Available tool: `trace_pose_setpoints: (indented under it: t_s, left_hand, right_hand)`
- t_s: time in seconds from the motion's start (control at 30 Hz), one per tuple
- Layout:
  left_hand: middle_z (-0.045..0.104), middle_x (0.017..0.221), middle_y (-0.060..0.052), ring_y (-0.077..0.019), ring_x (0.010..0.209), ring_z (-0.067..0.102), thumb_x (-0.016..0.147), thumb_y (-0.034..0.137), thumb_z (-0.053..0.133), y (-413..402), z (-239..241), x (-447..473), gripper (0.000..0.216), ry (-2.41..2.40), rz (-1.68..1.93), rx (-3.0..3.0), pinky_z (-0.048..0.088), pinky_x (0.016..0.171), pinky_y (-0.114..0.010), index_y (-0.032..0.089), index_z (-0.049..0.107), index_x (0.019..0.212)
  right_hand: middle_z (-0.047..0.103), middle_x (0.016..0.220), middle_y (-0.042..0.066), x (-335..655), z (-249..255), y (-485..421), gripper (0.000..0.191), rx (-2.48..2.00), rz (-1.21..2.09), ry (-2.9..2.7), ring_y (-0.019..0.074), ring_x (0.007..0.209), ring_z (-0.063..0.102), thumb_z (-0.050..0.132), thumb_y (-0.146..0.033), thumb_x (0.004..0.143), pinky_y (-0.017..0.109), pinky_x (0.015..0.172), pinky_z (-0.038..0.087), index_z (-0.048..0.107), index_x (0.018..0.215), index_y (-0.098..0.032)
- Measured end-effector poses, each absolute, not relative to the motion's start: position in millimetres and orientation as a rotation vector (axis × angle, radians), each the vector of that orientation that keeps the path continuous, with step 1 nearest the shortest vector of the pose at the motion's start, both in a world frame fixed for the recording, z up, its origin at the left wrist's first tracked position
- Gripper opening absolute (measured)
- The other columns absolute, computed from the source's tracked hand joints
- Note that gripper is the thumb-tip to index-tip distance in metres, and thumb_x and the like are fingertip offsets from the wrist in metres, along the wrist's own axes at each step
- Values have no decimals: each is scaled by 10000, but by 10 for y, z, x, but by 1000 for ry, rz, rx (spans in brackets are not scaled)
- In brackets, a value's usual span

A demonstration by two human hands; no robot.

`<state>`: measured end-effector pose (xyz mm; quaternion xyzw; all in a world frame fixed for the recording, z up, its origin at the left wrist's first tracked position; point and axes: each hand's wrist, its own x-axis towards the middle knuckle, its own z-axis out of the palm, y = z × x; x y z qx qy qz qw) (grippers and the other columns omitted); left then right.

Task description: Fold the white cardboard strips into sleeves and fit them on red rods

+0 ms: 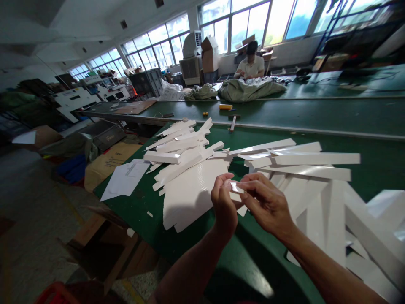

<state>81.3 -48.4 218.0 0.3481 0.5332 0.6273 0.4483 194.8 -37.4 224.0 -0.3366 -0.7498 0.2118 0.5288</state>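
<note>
Far to my left a loose sheet of paper [125,179] lies at the edge of the green tabletop [376,162]. Next to it is a heap of white card strips [182,154] spread over a flat white sheet [193,192]. My left hand [224,204] has its grip pinched on a small white strip [236,187], held above the tabletop between both hands. My right hand [268,203] pinches the same strip from the other end. Further right, long folded white pieces [313,162] fan outward. Across the tabletop, a person [251,63] sits by grey fabric [249,88].
</note>
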Motion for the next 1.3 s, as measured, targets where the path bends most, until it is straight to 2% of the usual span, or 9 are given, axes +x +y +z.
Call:
trace_pose_setpoints:
  t_s: [0.1, 0.17, 0.23, 0.27, 0.43, 0.67, 0.9, 1.1, 1.3]
  left_hand:
    - [663, 1038, -89, -198, 898, 652, 948, 476, 383, -515, 1965, 773, 461, 1250, 1591, 1168, 541, 815, -328, 158, 531, 1248]
    - [629, 1160, -123, -233, 965, 648, 816, 559, 608, -537, 1852, 732, 691, 1235, 1569, 1445, 546, 861, -365, 155, 430, 1347]
    - [612, 1203, -148, -269, 1024, 647, 663, 503, 787, -550, 1798, 711, 916, 1291, 1537, 1629, 539, 916, -402, 141, 363, 1389]
    - [616, 1202, -154, -277, 1046, 648, 646, 460, 815, -553, 1794, 713, 945, 1332, 1524, 1668, 535, 937, -409, 135, 345, 1398]
    - [634, 1188, -171, -285, 1107, 655, 775, 396, 744, -544, 1820, 781, 824, 1380, 1505, 1760, 536, 968, -405, 140, 308, 1425]
    - [624, 1190, -149, -252, 1042, 679, 810, 307, 715, -542, 1699, 816, 913, 1220, 1501, 1921, 569, 899, -373, 175, 134, 1502]
    - [617, 1159, -122, -241, 1021, 678, 763, 199, 735, -535, 1635, 822, 1026, 1175, 1476, 2001, 576, 886, -365, 192, 54, 1530]
    - [605, 1140, -128, -249, 991, 679, 762, 193, 709, -525, 1596, 836, 1025, 1186, 1537, 2038, 584, 865, -375, 189, 44, 1543]
    - [598, 1164, -146, -264, 1010, 674, 770, 204, 696, -511, 1589, 869, 1028, 1241, 1512, 2037, 590, 852, -385, 174, 17, 1541]
  right_hand:
    - [625, 952, 72, 2049, 2281, -339, 140, -809, 537, -1837, 188, 865, 611, 581, -195, 905, 298, 678, 504, 699, 978, -211]
    - [621, 912, 59, 2114, 2349, -289, 130, -855, 675, -1872, 161, 783, 604, 581, -227, 915, 273, 635, 500, 707, 937, -205]
    - [605, 887, 41, 2169, 2424, -224, 122, -902, 884, -1922, 133, 697, 575, 609, -246, 895, 248, 573, 481, 709, 948, -202]
    - [594, 873, 31, 2193, 2457, -191, 129, -916, 976, -1943, 124, 670, 559, 625, -247, 877, 238, 547, 467, 708, 965, -202]
    - [574, 812, -4, 2279, 2551, -73, 147, -904, 1209, -1971, 108, 625, 524, 637, -235, 843, 220, 514, 433, 700, 973, -209]
    - [589, 905, 14, 2401, 2636, 11, 144, -835, 1333, -2182, 141, 774, 602, 609, -224, 860, 234, 637, 508, 704, 967, -216]
    - [522, 692, -52, 2413, 2609, 26, 186, -915, 1743, -2023, 84, 510, 516, 647, -208, 792, 188, 452, 444, 584, 965, -179]
    - [509, 656, -60, 2389, 2582, 5, 159, -966, 1649, -2025, 72, 479, 484, 632, -171, 771, 175, 429, 396, 610, 929, -180]
    - [521, 648, -48, 2368, 2574, -6, 132, -1007, 1311, -2166, 84, 523, 476, 608, -173, 775, 193, 480, 361, 635, 903, -186]
